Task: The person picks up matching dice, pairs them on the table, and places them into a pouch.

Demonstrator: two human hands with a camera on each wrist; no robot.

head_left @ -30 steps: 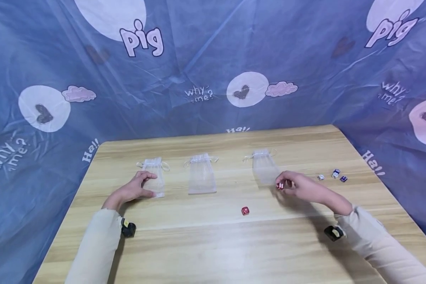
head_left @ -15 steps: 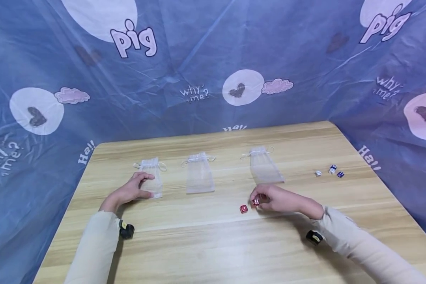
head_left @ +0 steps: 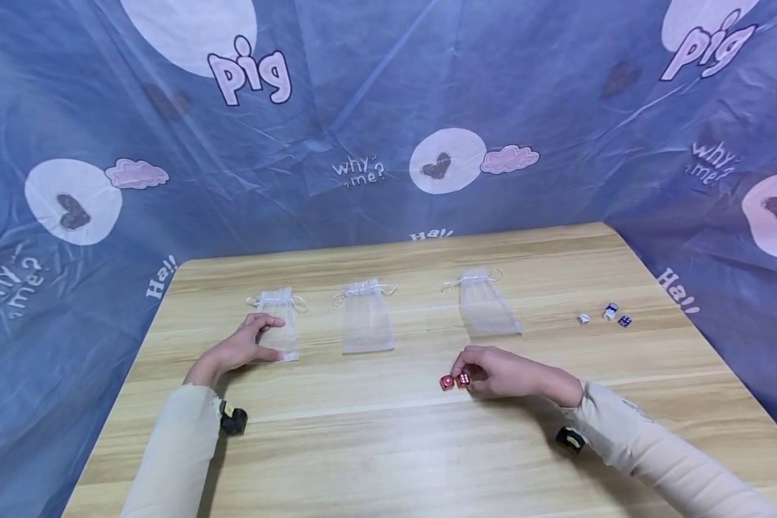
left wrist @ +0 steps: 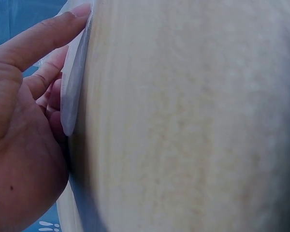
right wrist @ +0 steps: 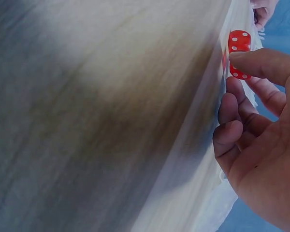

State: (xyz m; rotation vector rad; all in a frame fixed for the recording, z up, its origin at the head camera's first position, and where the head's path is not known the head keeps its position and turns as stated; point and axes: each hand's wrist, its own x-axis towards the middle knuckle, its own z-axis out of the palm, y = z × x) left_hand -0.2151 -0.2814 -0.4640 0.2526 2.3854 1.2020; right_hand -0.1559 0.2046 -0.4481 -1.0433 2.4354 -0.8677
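Note:
A red die with white pips (head_left: 463, 379) is pinched between the thumb and fingers of my right hand (head_left: 508, 370), low at the table. Close to its left, another red die (head_left: 447, 383) lies on the wood. In the right wrist view the thumb crosses in front of red dice faces (right wrist: 240, 41). My left hand (head_left: 241, 347) rests on the leftmost sheer white drawstring pouch (head_left: 288, 332), its thumb near the bottom edge and its fingers spread over the side. Seen from the left wrist, the thumb touches the pouch's edge (left wrist: 76, 92).
Two more sheer pouches lie flat, one in the middle (head_left: 367, 320) and one to the right (head_left: 488, 309). Far right on the wooden table (head_left: 388, 446) sit a white die (head_left: 584, 318) and several white and blue dice (head_left: 624, 321). A blue printed cloth (head_left: 324, 93) hangs behind.
My right hand has moved left and toward the front edge, from below the right pouch, bringing its red die down beside the other red die. My left hand has stayed on its pouch.

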